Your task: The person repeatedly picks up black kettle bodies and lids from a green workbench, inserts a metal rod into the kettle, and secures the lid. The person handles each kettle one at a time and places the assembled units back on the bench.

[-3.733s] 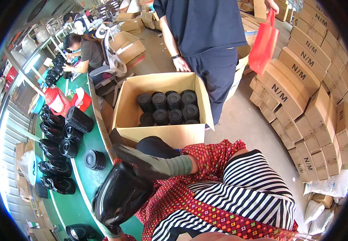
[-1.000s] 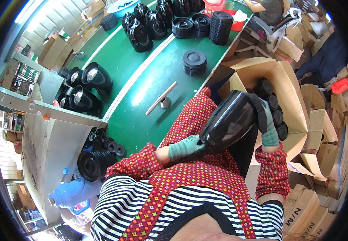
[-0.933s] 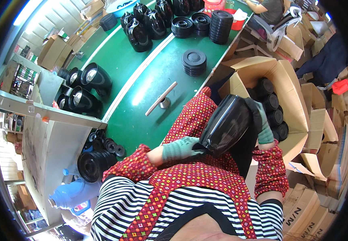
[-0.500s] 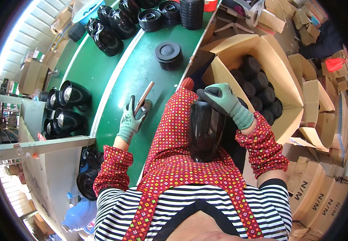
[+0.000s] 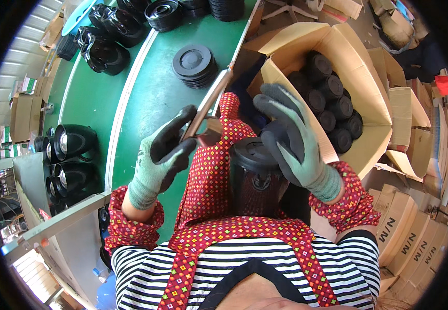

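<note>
A glossy dark jug-like vessel (image 5: 255,188) stands upright in my lap against the red patterned apron. On its top sits a round black lid (image 5: 255,153). My right hand (image 5: 291,137), in a green and black glove, is beside the lid with its fingers apart; its thumb side overlaps the lid's edge, and I cannot tell if it touches. My left hand (image 5: 164,150), gloved the same way, grips a hammer-like tool (image 5: 208,111) with a long brownish handle and a shiny metal part low down. The tool slants up to the right, apart from the lid.
Black lids (image 5: 194,63) are stacked on the green table (image 5: 146,98) ahead of me. Glossy black vessels (image 5: 105,49) stand at the far left, and others (image 5: 76,142) lie nearer. An open cardboard box (image 5: 366,111) at right holds several black round-ended pieces (image 5: 332,85).
My right hand has opened from its grip at the vessel's top. My left hand has brought the tool closer to the vessel, rightward. The view has shifted, and the lid now tilts toward me.
</note>
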{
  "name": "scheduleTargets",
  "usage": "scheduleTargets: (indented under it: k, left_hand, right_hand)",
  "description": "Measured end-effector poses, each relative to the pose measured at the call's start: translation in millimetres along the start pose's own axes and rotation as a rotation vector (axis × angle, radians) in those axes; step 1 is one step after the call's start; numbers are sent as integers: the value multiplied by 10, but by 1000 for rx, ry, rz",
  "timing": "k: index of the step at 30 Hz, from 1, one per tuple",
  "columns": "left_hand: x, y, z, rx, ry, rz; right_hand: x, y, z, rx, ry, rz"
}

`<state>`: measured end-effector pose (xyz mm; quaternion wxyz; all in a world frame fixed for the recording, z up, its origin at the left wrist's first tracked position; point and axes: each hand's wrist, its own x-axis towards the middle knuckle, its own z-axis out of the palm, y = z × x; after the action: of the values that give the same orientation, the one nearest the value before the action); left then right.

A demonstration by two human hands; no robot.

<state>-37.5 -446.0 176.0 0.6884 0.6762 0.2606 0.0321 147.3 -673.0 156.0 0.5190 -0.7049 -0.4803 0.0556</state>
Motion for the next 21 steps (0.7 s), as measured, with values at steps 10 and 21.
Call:
scheduleTargets:
  k: [10,21]
  left_hand:
    - [350,655,494,171,-247,390]
    - [529,469,1708,1058,-250,883]
  right_hand:
    - [512,966,-66,78,-382,-234]
    - [-88,1305,432,859,-284,102]
